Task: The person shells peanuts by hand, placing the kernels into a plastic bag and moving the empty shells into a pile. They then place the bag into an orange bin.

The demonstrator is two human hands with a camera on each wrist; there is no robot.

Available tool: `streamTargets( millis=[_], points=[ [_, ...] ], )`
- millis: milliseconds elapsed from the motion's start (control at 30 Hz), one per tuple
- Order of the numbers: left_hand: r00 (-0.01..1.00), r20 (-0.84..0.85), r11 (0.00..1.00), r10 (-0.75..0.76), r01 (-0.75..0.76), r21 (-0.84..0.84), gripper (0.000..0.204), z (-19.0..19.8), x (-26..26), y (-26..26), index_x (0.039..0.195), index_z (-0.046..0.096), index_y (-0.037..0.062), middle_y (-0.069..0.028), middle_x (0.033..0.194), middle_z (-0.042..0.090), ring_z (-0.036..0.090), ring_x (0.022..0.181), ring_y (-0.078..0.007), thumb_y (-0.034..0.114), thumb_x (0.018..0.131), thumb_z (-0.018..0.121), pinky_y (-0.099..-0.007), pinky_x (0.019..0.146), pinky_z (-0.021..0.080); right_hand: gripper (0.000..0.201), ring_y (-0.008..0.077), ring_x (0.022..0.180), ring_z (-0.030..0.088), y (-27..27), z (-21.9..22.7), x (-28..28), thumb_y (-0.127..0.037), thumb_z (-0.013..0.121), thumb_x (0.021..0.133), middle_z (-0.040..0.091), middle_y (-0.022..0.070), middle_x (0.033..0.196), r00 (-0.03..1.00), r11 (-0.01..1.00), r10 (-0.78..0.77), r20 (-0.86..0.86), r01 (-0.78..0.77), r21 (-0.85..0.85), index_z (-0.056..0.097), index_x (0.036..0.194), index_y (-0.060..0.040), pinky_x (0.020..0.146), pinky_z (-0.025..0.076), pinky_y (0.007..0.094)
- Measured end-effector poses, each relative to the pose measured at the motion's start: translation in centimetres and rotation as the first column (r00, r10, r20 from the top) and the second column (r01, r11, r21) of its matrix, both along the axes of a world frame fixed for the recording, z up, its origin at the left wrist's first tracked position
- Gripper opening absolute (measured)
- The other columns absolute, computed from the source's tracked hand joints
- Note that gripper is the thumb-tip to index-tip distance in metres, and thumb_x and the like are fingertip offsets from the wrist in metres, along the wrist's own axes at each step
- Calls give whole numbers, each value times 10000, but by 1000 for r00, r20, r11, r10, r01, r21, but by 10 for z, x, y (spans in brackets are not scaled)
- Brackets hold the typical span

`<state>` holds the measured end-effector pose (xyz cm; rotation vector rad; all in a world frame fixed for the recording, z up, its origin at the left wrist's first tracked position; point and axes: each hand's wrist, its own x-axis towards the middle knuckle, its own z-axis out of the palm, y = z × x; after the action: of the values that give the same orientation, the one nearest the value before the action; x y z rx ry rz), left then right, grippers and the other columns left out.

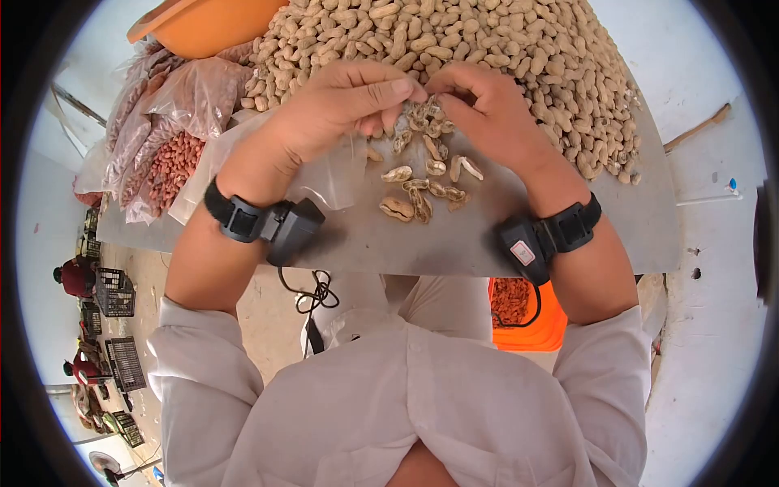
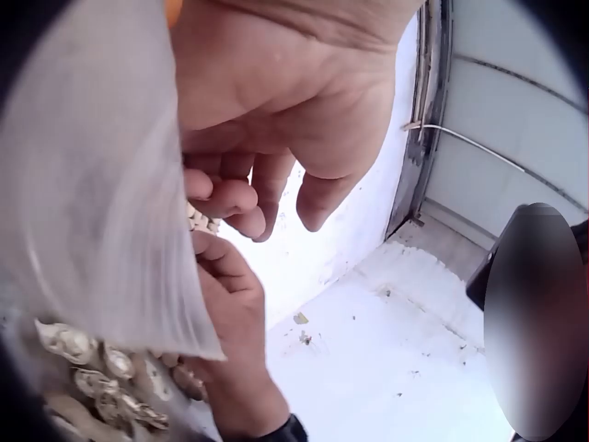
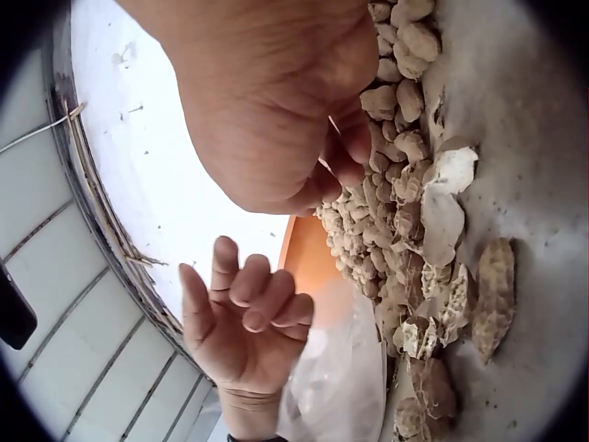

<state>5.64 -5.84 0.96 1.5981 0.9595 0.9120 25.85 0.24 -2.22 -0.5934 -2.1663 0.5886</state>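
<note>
In the head view, my left hand (image 1: 345, 105) and right hand (image 1: 487, 109) meet fingertip to fingertip at the near edge of the peanut pile (image 1: 454, 32). The right wrist view shows my left hand (image 3: 248, 327) palm up, its fingers loosely bent and nothing visible in them. My right hand (image 3: 276, 110) has bent fingers close over peanuts; whether they pinch anything is hidden. Below the hands, split peanut shells (image 1: 396, 209) lie scattered on the metal table (image 1: 389, 247). The left wrist view shows more shells (image 2: 66, 341) beneath a clear plastic sheet (image 2: 92, 184).
Bags of reddish kernels (image 1: 174, 166) and an orange basin (image 1: 211, 28) are at the left. A clear plastic bag (image 1: 337, 174) lies by my left forearm. Under the table's front edge is an orange container (image 1: 548, 316) with reddish contents. Black crates (image 1: 126, 364) and people are farther left.
</note>
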Motion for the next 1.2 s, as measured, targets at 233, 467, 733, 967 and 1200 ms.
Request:
streamTargets(
  millis=[233,467,733,967,1200],
  points=[
    [832,518,979,199,-147,-140,268,-38,-18,18,941,614,-8,12,622,505,405,531,-65,227,912,490,-177,486,326,146,235,676,577,-7,4,-4,-93,544,758,589,121,757,999,998,29,32,-27,-54,592,866,-7,623,452,328],
    [800,540,960,263,-270,-69,264,-46,-15,22,945,609,-7,10,624,511,416,533,-73,223,914,483,-185,491,339,110,203,693,537,-20,16,-21,-93,540,789,566,78,781,954,999,53,295,-52,-9,587,848,-12,634,435,293],
    [835,496,963,239,-268,-13,281,-45,-16,18,944,614,-5,15,635,505,404,554,-72,236,916,473,-188,519,338,134,318,769,575,-14,2,-50,-130,509,765,600,129,759,806,967,-135,577,-21,255,603,726,-44,660,464,421],
    [932,289,962,220,-256,92,239,-44,-11,16,998,611,5,25,660,508,408,583,-51,191,907,493,-175,534,336,116,308,786,587,-10,-6,-53,-131,558,720,610,123,782,840,967,-170,515,41,252,600,806,-67,674,475,420],
    [953,212,962,216,-245,121,189,-47,-12,17,1026,608,20,12,709,555,486,628,-49,115,890,518,-165,556,411,115,298,762,591,-9,-3,-46,-85,566,687,606,111,767,832,987,-146,536,89,131,587,800,-72,645,470,408]
  ],
)
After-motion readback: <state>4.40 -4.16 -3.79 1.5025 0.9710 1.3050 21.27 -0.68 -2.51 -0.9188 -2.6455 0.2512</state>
